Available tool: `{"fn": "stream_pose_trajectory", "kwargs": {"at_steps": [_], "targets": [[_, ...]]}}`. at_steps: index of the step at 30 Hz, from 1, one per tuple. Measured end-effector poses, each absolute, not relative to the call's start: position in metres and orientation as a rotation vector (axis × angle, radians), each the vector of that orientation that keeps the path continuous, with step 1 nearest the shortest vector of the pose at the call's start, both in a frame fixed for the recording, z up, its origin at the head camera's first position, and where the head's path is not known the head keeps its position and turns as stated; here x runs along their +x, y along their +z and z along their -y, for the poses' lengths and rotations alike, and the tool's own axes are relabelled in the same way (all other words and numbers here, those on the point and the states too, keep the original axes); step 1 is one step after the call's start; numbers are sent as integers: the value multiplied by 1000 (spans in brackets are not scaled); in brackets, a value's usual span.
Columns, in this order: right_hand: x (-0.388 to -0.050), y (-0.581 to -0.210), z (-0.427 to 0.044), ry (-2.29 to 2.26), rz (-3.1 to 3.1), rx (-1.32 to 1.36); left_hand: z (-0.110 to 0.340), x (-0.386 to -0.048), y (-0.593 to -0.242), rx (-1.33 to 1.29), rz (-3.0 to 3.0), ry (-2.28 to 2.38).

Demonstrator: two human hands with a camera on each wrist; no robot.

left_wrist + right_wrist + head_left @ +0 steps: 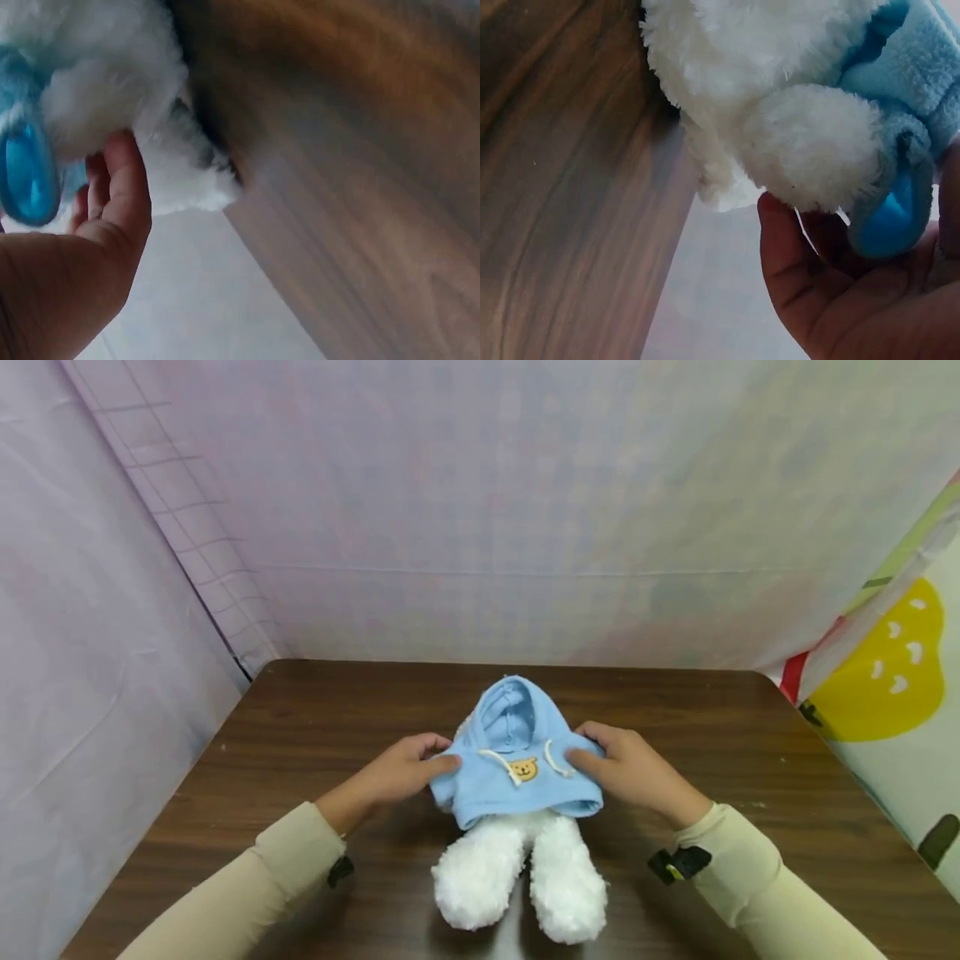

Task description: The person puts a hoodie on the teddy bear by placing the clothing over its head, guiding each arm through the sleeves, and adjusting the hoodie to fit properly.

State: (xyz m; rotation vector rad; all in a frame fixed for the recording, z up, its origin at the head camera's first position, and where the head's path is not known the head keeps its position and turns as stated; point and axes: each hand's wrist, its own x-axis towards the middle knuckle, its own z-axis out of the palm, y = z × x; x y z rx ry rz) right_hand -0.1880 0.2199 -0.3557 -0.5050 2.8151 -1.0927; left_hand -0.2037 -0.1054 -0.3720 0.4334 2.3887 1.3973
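A white plush toy lies on the table with its fluffy legs toward me. Spread over its upper body is a small light blue hoodie with a bear-face patch and cream drawstrings; the toy's head is hidden behind the hood. My left hand holds the hoodie's left sleeve side, thumb on top. On the opposite side my right hand grips the other sleeve, thumb also on top. Both wrist views show fingers touching white fur beside an open sleeve cuff.
The dark wooden table has rounded far corners. Behind it hangs a pale cloth curtain, with another curtain along the left. A fabric with a yellow print hangs at the right.
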Motion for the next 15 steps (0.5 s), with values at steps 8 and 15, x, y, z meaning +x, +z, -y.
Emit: {"fn": "stream_pose_trajectory", "kwargs": {"at_steps": [8, 15], "targets": [[-201, -344, -219, -1136, -2746, -546, 112, -223, -364, 583, -2413, 1307], [-218, -323, -212, -1112, -2823, -563, 109, -239, -351, 535, -2353, 1471]]}}
